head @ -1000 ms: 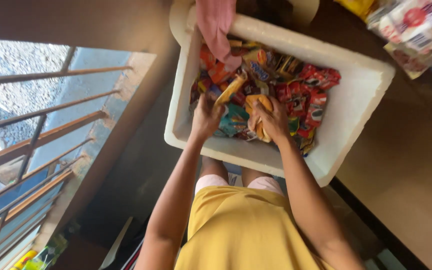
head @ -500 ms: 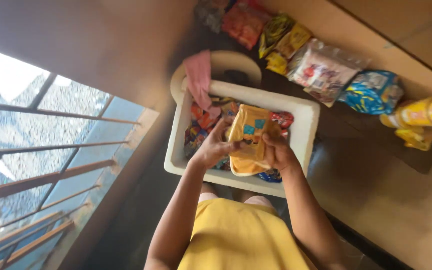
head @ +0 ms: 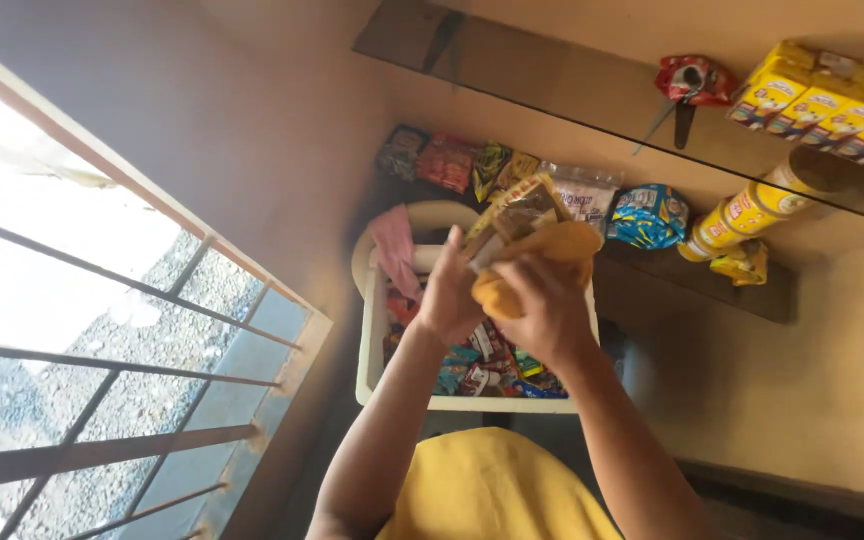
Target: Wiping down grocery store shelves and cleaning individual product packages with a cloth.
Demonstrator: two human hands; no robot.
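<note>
My left hand [head: 449,298] and my right hand [head: 542,305] both grip a bundle of yellow snack packets [head: 537,252], raised above a white foam box [head: 373,330]. The box holds several colourful snack packets [head: 482,368]. A pink cloth [head: 393,250] hangs over the box's far rim. The bundle is level with a low dark shelf [head: 712,285] lined with more snack bags [head: 648,215].
A yellow can [head: 752,208] lies on the low shelf at the right. An upper shelf [head: 552,85] carries yellow cartons [head: 832,100] and a red packet [head: 692,78]. A barred window [head: 102,330] fills the left side. My yellow top [head: 492,490] shows at the bottom.
Both hands have lifted the yellow packets out of the box and up toward the low shelf. The view has tilted up, bringing the shelves and wall into sight.
</note>
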